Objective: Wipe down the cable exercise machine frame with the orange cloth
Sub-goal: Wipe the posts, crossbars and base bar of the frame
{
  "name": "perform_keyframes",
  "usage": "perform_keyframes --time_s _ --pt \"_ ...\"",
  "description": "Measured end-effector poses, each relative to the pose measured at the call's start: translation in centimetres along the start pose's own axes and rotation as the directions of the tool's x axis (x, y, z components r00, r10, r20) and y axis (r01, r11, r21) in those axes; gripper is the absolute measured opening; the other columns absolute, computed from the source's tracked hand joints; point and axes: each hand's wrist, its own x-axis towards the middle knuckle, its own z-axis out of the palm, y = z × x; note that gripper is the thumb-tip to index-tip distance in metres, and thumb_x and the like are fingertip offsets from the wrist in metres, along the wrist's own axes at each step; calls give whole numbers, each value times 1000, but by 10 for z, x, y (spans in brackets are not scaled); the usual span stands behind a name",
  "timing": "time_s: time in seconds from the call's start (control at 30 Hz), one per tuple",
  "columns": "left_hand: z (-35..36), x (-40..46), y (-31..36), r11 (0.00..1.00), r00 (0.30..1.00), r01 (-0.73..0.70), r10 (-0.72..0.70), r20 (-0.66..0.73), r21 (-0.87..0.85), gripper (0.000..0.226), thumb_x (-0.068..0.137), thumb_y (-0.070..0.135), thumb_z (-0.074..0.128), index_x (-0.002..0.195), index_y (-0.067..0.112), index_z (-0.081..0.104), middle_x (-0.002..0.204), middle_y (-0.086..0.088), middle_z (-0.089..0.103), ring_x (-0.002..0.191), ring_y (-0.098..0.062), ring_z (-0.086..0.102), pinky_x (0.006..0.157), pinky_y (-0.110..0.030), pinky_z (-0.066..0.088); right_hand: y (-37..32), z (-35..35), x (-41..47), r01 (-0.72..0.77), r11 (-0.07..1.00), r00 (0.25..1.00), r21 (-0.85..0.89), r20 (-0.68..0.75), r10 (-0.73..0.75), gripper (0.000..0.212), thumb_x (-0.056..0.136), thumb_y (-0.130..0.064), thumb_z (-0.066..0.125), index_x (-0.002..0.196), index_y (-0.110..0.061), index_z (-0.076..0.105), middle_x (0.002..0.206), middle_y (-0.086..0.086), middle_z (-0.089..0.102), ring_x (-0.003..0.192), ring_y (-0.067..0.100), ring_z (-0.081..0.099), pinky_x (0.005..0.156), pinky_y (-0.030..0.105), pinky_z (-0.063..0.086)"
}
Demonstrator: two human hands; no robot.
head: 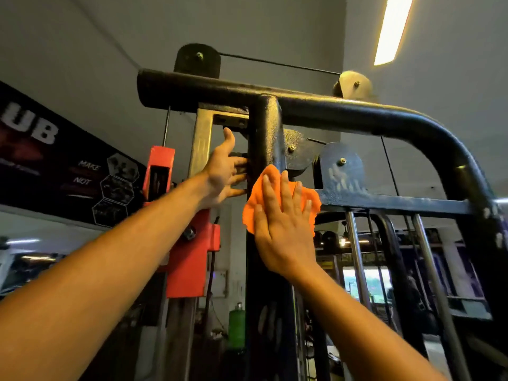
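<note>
The dark cable machine frame [324, 108] rises overhead, with a vertical post [265, 127] meeting a curved top bar. My right hand [283, 224] presses the orange cloth [270, 176] flat against the post, fingers straight and spread upward. My left hand [224, 171] reaches in from the left, fingers extended and touching the post's left side beside the cloth, thumb pointing up. Most of the cloth lies under my right palm; its edges show around my fingers.
A red bracket [189, 259] sits on a rail left of the post. Pulleys [196, 60] and a cable run along the top. Chrome guide rods [357, 257] stand at right behind a blue crossbar [398, 202]. A black banner [55, 166] hangs on the left wall.
</note>
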Motion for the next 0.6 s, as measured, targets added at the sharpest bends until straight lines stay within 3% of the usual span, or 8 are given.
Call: perform_keyframes --time_s 0.17,0.37,0.47,0.6 --pt "1 -7 12 998 999 44 -43 -21 40 109 93 93 14 157 11 49 128 -1 68 133 -20 58 110 -49 46 -1 1 51 15 999 1000 48 5 -15 66 116 -52 25 171 -43 -10 179 -6 -24 165 23 -26 134 54 -12" --pt "5 -13 9 997 997 55 -52 -53 51 96 96 90 16 134 18 66 132 -2 73 131 -20 63 116 -53 43 -6 3 -19 51 986 998 162 -36 -46 67 118 -52 29 170 -45 -11 175 -21 -29 162 12 -32 134 45 -14" --pt "7 -16 5 997 996 68 -66 -65 38 101 94 92 19 145 16 61 143 -4 69 137 -23 60 122 -61 36 -4 6 -46 29 996 1000 80 -2 -29 66 117 -54 27 170 -45 -11 177 -15 -29 161 17 -35 133 44 -19" --pt "11 -19 8 994 994 91 -87 -73 61 102 93 92 19 147 15 59 146 -4 65 140 -24 57 120 -59 40 1 5 -7 -13 997 1000 76 0 13 62 117 -56 24 171 -47 -5 180 -8 -23 164 23 -27 134 47 -16"
